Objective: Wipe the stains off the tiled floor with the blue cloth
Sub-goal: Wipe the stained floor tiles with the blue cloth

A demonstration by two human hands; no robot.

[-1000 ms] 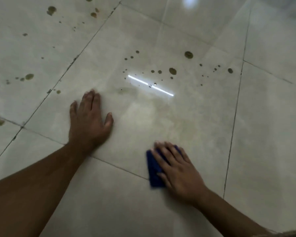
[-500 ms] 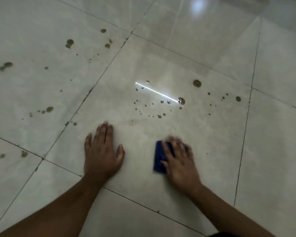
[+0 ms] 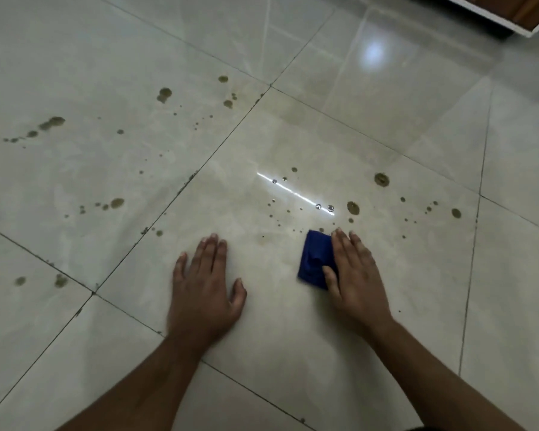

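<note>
A folded blue cloth (image 3: pixel 315 259) lies flat on the glossy pale tiled floor (image 3: pixel 293 337). My right hand (image 3: pixel 355 275) presses down on its right half, with the thumb on top of the cloth. My left hand (image 3: pixel 204 284) rests flat on the same tile to the left, fingers together, holding nothing. Brown stain spots (image 3: pixel 353 207) dot the tile just beyond the cloth, with a bigger one (image 3: pixel 381 179) farther back. More stains (image 3: pixel 164 94) spread over the tile at the left.
Dark grout lines (image 3: pixel 181 188) cross the floor diagonally. A strip of reflected light (image 3: pixel 293 192) lies among the droplets. The base of a wooden piece of furniture with a white edge (image 3: pixel 523 14) stands at the far right corner.
My right hand has pushed the cloth forward across the tile toward the droplets. The view has tilted up, showing more floor and the furniture. My left hand stays planted.
</note>
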